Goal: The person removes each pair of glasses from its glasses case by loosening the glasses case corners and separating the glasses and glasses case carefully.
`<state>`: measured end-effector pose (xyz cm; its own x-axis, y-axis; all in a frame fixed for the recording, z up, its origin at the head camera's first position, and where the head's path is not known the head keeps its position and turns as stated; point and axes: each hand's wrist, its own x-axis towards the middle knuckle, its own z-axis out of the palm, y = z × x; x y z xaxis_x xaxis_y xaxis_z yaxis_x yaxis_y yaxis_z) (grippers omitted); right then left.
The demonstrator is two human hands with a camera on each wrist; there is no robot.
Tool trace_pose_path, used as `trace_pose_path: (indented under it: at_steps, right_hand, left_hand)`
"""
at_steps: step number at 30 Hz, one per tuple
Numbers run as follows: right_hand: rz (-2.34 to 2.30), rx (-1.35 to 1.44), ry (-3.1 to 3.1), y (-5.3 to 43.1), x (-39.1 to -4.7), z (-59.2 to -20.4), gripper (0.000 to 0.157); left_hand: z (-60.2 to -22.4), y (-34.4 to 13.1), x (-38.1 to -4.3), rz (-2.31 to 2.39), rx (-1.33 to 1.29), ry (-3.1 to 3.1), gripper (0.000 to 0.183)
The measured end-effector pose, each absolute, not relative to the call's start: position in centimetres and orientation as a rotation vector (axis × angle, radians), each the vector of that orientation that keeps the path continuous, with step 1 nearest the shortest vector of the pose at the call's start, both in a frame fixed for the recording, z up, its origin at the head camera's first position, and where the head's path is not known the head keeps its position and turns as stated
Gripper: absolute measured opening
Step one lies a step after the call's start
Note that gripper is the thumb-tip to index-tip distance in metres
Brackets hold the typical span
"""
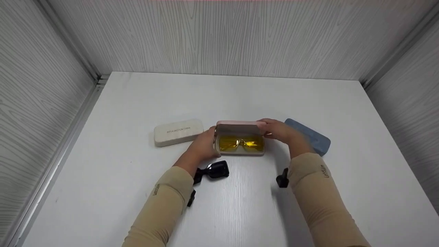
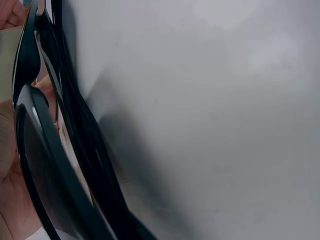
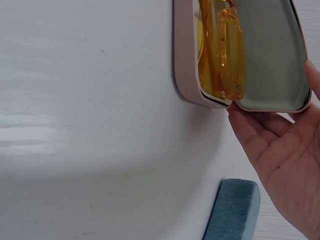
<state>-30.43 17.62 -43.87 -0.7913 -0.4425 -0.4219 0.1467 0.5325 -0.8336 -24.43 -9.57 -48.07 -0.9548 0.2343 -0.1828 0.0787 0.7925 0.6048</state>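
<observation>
In the head view, a pink glasses case (image 1: 240, 154) stands with its lid raised at the middle of the table. Inside lie yellow-tinted glasses (image 1: 226, 143) with a clear yellow frame. My left hand (image 1: 203, 145) grips the case's left end, thumb low at the front corner. At the other end, my right hand (image 1: 280, 131) holds the lid (image 3: 272, 55), its thumb on the rim and fingers behind, as the right wrist view shows. Black sunglasses (image 1: 218, 169) lie just in front of my left hand, partly hidden by the wrist; they fill the left wrist view's left side.
A white glasses case (image 1: 178, 132) with printed lettering lies shut to the left of my left hand. To the right, a blue glasses case (image 1: 310, 135) lies at a slant, partly behind my right forearm. Wood-grain panels (image 1: 223, 37) enclose the table (image 1: 240, 99) at the back and sides.
</observation>
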Motion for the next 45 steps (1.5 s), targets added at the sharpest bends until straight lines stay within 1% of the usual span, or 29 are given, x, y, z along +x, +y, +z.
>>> trace_pose_path:
  at_steps: [6,12,16,22,28,32,37,41,45]
  right_hand:
    - [-1.278,-0.249,2.267,17.3,-30.2,-44.2,0.042]
    - [-1.107,-0.328,2.513,17.2,-30.0,-44.1,0.042]
    - [-1.056,-0.325,2.588,17.4,-29.7,-43.9,0.04]
    - [-1.117,-0.294,2.672,18.0,-29.2,-43.2,0.043]
    - [-1.193,-0.315,2.8,18.2,-28.5,-42.4,0.029]
    - [-1.239,-0.401,2.794,17.8,-27.6,-42.3,0.025]
    - [-1.241,-0.613,2.721,16.9,-26.5,-42.7,0.027]
    - [-1.115,-0.738,2.705,16.0,-26.0,-43.3,0.031]
    - [-0.887,-0.815,2.744,15.1,-26.0,-44.2,0.036]
  left_hand:
    - [-48.0,-9.5,-24.4,0.913,0.237,2.731,0.095]
    - [-48.1,-9.6,-24.4,0.941,0.244,2.731,0.096]
    - [-48.2,-9.7,-24.3,0.947,0.245,2.723,0.097]
    - [-48.0,-9.7,-24.2,0.957,0.225,2.703,0.097]
    - [-47.9,-9.7,-24.3,0.929,0.237,2.718,0.095]
    - [-47.9,-9.7,-24.4,0.939,0.232,2.71,0.095]
    - [-47.9,-9.7,-24.5,0.927,0.232,2.72,0.095]
    - [-47.9,-9.6,-24.4,0.931,0.235,2.726,0.094]
    - [-47.8,-9.6,-24.4,0.932,0.238,2.726,0.094]
